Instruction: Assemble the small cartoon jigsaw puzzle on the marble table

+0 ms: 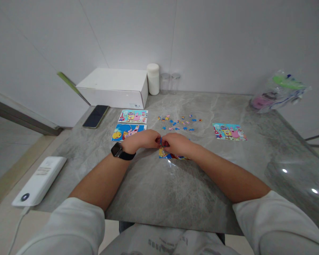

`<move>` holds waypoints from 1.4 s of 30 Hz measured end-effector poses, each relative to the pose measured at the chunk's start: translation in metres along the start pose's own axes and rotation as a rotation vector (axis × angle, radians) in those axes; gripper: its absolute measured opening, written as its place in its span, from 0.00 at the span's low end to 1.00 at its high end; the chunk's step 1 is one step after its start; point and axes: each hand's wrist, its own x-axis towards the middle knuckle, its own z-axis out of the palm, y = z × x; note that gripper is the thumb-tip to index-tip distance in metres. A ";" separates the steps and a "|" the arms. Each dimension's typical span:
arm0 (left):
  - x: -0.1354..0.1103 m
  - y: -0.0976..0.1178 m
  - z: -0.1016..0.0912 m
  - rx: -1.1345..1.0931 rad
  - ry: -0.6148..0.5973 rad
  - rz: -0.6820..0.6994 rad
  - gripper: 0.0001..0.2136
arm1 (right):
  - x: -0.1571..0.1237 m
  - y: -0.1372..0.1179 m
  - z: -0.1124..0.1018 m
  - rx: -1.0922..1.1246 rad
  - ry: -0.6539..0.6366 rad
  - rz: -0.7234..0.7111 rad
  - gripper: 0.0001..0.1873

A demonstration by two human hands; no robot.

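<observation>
The pale shirt (133, 244) lies nearest the camera, its sleeves leading along two forearms to the hands, which meet over the grey desk (154, 198). The left hand (146, 139), with a dark watch (122, 151) at its wrist, and the right hand (178, 143) are both closed to a narrow pinch, their fingertips coming together on a small blue piece (161, 141). Just below the fingertips, and largely hidden by the right hand, lies a colourful picture puzzle (164, 155) — only its near strip and left corner show. Beyond the hands is a scatter of loose pieces (185, 128). A picture card (129, 131) sits just past the left hand, with another card (133, 116) farther beyond it; a third card (229, 132) lies well to the right of the right hand. Judging by the pose, the step in hand is handling or fitting one piece by the puzzle's left side, with plenty of others not yet placed. The next move seems to call for a light grip and careful turning — matching the piece's outline to its gap, then pressing it flat without nudging its neighbours. Whether it already touches the puzzle cannot be told.
</observation>
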 end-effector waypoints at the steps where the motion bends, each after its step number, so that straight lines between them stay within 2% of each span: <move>1: 0.001 -0.001 0.001 -0.004 0.003 -0.001 0.12 | 0.000 0.000 0.000 -0.002 -0.007 -0.003 0.06; 6: 0.003 -0.007 0.004 -0.046 0.008 0.021 0.12 | 0.001 0.005 -0.006 0.025 -0.028 -0.028 0.09; 11: 0.002 -0.008 0.002 -0.070 -0.013 0.009 0.10 | 0.002 0.016 -0.017 0.007 0.066 -0.005 0.10; 16: 0.003 -0.015 0.001 -0.106 -0.027 0.033 0.13 | 0.002 0.021 -0.024 0.021 0.107 0.015 0.08; 18: 0.004 -0.018 0.001 -0.123 -0.014 0.049 0.13 | 0.001 0.020 -0.026 0.048 0.156 0.010 0.08; 20: 0.004 -0.019 0.000 -0.149 0.018 0.060 0.14 | 0.000 0.018 -0.029 0.103 0.275 0.005 0.09; 23: 0.007 -0.018 -0.001 -0.238 0.178 0.040 0.20 | -0.002 0.015 -0.037 0.212 0.492 -0.012 0.08; 29: 0.019 -0.020 0.004 -0.427 0.874 -0.039 0.22 | -0.011 0.020 -0.057 0.331 0.731 -0.048 0.04; 32: 0.022 -0.025 0.012 -0.516 1.102 -0.044 0.22 | -0.015 0.023 -0.064 0.330 0.800 -0.087 0.03; 36: 0.025 -0.026 0.021 -0.503 1.186 -0.017 0.21 | -0.019 0.027 -0.072 0.313 0.847 -0.105 0.04; 42: 0.031 -0.025 0.028 -0.324 1.144 0.096 0.13 | -0.025 0.036 -0.084 0.273 0.926 -0.085 0.04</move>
